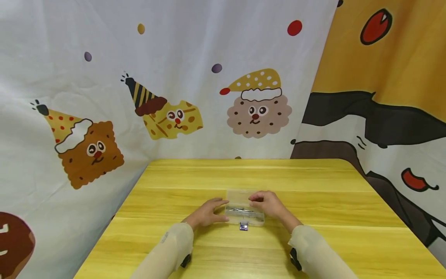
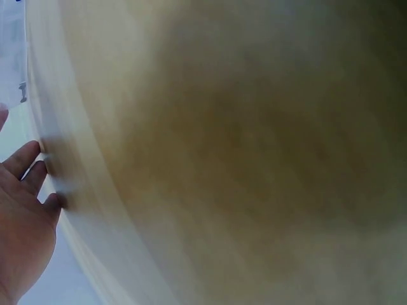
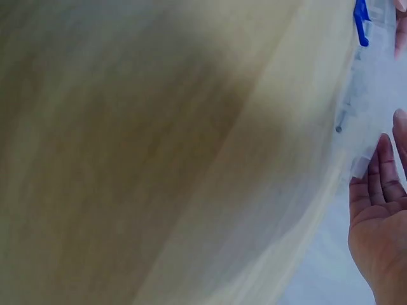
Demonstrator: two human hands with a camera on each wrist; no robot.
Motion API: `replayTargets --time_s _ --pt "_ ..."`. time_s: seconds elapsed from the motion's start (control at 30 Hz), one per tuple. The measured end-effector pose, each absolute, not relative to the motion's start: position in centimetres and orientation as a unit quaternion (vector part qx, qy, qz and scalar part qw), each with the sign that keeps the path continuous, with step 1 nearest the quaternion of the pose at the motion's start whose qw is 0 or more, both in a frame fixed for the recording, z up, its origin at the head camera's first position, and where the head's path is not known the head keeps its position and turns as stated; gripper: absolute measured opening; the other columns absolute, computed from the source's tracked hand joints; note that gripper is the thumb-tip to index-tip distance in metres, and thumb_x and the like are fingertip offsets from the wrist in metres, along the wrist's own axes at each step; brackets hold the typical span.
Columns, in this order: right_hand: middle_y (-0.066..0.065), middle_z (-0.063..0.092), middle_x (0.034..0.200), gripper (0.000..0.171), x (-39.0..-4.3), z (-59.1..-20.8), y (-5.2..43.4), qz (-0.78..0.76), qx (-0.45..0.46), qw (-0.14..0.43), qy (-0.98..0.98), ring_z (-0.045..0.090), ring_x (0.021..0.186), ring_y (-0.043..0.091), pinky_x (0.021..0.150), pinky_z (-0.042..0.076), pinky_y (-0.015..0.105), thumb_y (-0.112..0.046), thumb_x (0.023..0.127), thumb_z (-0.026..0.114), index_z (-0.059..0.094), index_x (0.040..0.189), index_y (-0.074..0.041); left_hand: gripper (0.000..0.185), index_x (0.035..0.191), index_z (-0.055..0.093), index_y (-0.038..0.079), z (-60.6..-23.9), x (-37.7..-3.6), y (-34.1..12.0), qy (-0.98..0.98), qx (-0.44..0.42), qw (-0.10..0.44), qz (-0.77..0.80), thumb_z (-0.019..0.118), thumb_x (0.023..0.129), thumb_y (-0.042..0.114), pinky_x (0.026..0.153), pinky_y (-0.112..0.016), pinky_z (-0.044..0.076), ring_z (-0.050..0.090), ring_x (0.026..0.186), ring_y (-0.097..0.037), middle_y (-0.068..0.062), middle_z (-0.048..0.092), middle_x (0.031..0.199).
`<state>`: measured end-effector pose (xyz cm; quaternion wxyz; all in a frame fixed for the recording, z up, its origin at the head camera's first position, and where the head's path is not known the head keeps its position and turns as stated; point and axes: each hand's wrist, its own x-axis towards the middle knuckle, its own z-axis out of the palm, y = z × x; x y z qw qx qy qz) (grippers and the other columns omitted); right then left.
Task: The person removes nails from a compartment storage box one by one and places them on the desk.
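Note:
A clear plastic box (image 1: 256, 221) stands on the table with its see-through lid (image 1: 238, 197) raised at the back. Thin dark metal pieces (image 1: 240, 210) lie inside, too small to name. Just in front of the box is a small blue-and-clear piece (image 1: 243, 226); in the right wrist view a blue part (image 3: 361, 22) shows beside the box. My left hand (image 1: 208, 212) is at the box's left end, thumb and fingers spread. At the right end, my right hand (image 1: 273, 203) has its fingertips by the lid, fingers slightly bent. Whether they touch it is unclear.
The wooden table (image 1: 167, 186) reaches back to a white curtain (image 1: 188, 50) printed with cartoon snacks. More patterned cloth (image 1: 393, 128) hangs along the right. Both wrist views show mostly blurred tabletop.

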<state>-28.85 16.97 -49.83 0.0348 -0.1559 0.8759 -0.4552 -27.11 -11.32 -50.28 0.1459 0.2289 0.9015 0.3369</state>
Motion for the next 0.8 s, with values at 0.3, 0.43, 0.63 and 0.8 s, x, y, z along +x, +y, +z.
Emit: replayTargets --time_s 0.3,0.43,0.63,0.8 --pt "-0.001 0.067 0.093 0.010 -28.7 -50.4 15.8 -0.434 -0.176 0.037 0.883 0.058 0.083 0.014 0.072 0.051 0.030 -0.007 0.089 0.074 0.078 0.098 -0.009 0.069 0.151 0.046 0.018 -50.4 -27.1 -11.2 0.901 0.226 0.146 0.341 0.071 0.091 0.043 0.112 -0.060 0.026 0.027 0.143 -0.042 -0.020 0.029 0.157" --pt "-0.001 0.066 0.092 0.007 -28.8 -50.7 15.4 -0.432 -0.184 0.028 0.883 0.057 0.082 0.013 0.071 0.050 0.031 -0.008 0.087 0.076 0.078 0.094 -0.010 0.070 0.150 0.046 0.017 -50.3 -27.2 -11.2 0.901 0.225 0.144 0.341 0.072 0.091 0.043 0.112 -0.060 0.026 0.027 0.143 -0.042 -0.020 0.030 0.157" --pt "-0.003 0.065 0.089 0.005 -28.8 -51.1 14.9 -0.427 -0.177 0.020 0.886 0.058 0.083 0.013 0.074 0.050 0.033 -0.013 0.084 0.080 0.079 0.088 -0.011 0.070 0.150 0.046 0.017 -50.4 -27.2 -11.1 0.901 0.227 0.145 0.342 0.072 0.091 0.042 0.112 -0.060 0.026 0.027 0.143 -0.042 -0.021 0.029 0.157" --pt "-0.004 0.066 0.088 0.011 -28.7 -51.2 14.5 -0.429 -0.173 0.015 0.887 0.058 0.085 0.013 0.077 0.050 0.035 -0.017 0.082 0.082 0.079 0.087 -0.007 0.069 0.150 0.046 0.018 -50.5 -27.2 -11.1 0.901 0.225 0.146 0.340 0.072 0.091 0.043 0.112 -0.060 0.026 0.027 0.143 -0.042 -0.021 0.029 0.157"
